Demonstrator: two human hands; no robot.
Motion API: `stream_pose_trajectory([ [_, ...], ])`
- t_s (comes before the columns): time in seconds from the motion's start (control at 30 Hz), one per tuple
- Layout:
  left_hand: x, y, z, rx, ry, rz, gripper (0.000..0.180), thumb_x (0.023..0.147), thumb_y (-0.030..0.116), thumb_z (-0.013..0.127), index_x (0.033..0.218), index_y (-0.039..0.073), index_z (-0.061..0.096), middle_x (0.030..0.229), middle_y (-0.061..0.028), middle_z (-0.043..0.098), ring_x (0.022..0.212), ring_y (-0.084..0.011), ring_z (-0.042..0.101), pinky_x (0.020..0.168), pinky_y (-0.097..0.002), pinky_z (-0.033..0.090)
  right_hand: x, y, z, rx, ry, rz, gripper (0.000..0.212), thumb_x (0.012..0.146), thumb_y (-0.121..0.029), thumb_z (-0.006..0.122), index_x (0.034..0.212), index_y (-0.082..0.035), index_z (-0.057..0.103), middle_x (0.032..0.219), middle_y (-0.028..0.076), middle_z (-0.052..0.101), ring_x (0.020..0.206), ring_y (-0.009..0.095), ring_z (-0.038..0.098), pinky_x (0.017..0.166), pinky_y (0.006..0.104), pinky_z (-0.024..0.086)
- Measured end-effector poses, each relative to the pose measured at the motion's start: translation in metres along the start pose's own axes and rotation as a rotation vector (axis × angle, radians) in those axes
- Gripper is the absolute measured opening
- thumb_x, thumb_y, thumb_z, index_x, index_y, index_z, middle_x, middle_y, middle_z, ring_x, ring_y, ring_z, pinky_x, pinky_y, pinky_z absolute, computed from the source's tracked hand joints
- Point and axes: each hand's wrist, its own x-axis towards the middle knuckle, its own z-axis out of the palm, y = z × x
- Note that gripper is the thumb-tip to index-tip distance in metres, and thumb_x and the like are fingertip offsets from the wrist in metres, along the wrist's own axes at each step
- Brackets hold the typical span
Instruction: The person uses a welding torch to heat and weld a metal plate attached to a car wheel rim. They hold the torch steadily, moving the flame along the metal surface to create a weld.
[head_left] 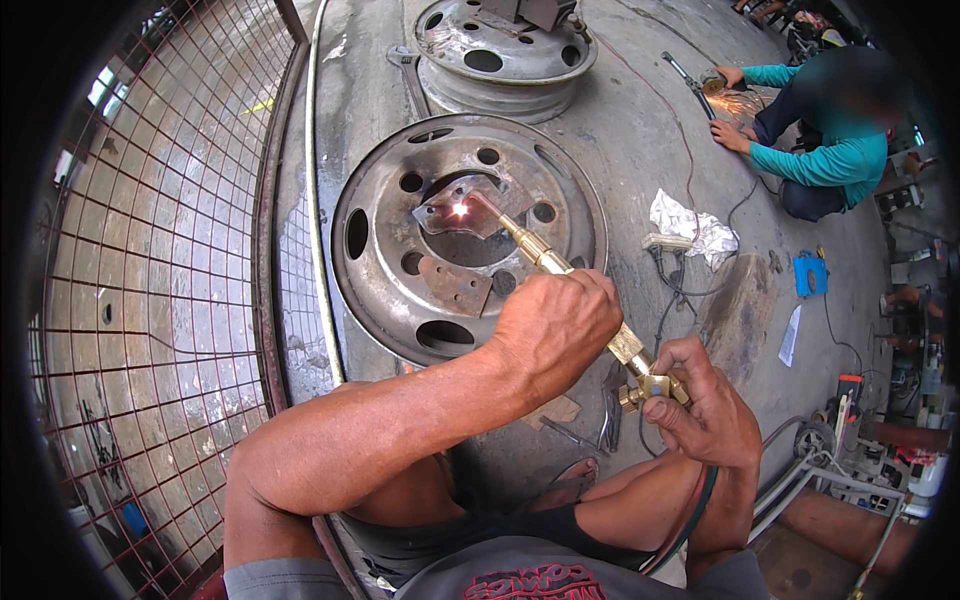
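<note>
My left hand (560, 318) is wrapped round the middle of a brass gas torch (539, 250). Farther back along it, my right hand (708, 405) grips the valve end, its fingers at the knobs. The bent copper-coloured tip reaches a flat, dark metal plate (470, 222) with holes, where a small spot glows white-orange. That plate lies across the centre opening of a steel truck wheel (375, 290), which lies flat. A second, rusty plate with holes (455, 284) rests on the wheel's near side. A dark hose (700, 510) hangs below my right hand.
Behind stands another steel wheel (500, 92), with an adjustable wrench (408, 80) beside it. Red wire mesh (170, 230) borders the left. At right, a person in teal sleeves (815, 165) works a sparking grinder (713, 84). Cables and a white cloth (695, 225) lie between us.
</note>
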Motion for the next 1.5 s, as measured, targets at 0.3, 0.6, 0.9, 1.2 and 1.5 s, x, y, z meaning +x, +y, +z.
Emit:
stream_pose_trajectory([
  [0.3,-0.0007,0.0028,-0.0024,0.05,-0.004,-0.016,0.015,0.077,0.008,0.072,0.086,-0.005,0.071,0.073,-0.0096,0.066,0.069,-0.0177,0.071,0.052,-0.0306,0.055,0.0004,0.0012,-0.0005,-0.032,-0.01,-0.018,0.047,0.1,-0.035,0.07,0.121,-0.006,0.039,0.071,0.005,0.058,0.049,0.01,0.054,0.044,0.0266,0.04],
  [0.6,-0.0013,0.0028,-0.0029,0.044,-0.013,-0.019,0.013,0.077,0.008,0.072,0.084,-0.003,0.071,0.073,-0.0086,0.065,0.069,-0.0178,0.071,0.052,-0.0305,0.055,0.0009,0.0004,0.0001,-0.036,-0.012,-0.028,0.044,0.101,-0.033,0.069,0.12,-0.006,0.039,0.071,0.004,0.058,0.049,0.009,0.054,0.044,0.0265,0.04],
  [0.9,-0.0006,-0.0003,0.0012,-0.024,0.025,-0.003,0.021,0.074,0.002,0.071,0.089,-0.01,0.062,0.071,-0.0186,0.068,0.061,-0.0261,0.074,0.047,-0.0348,0.056,0.0009,-0.003,-0.0003,-0.041,-0.01,-0.017,0.046,0.101,-0.034,0.069,0.121,-0.006,0.04,0.072,0.005,0.058,0.05,0.009,0.053,0.044,0.0272,0.041],
  [1.2,-0.0007,0.003,-0.0019,0.05,-0.001,-0.022,0.011,0.079,0.008,0.071,0.083,-0.002,0.071,0.072,-0.0082,0.065,0.067,-0.0167,0.071,0.05,-0.0307,0.055,-0.0003,0.0009,-0.0008,-0.045,-0.011,-0.002,0.047,0.1,-0.036,0.07,0.12,-0.006,0.04,0.072,0.004,0.059,0.05,0.009,0.054,0.045,0.0269,0.041],
  [1.5,-0.0002,-0.0004,0.0022,-0.034,0.027,-0.011,0.019,0.076,0.002,0.071,0.088,-0.008,0.062,0.07,-0.0178,0.068,0.06,-0.0253,0.073,0.047,-0.0345,0.056,0.0007,0.0009,-0.0002,-0.049,-0.008,-0.023,0.046,0.1,-0.036,0.07,0.12,-0.006,0.04,0.071,0.004,0.058,0.05,0.009,0.054,0.044,0.0268,0.041],
])
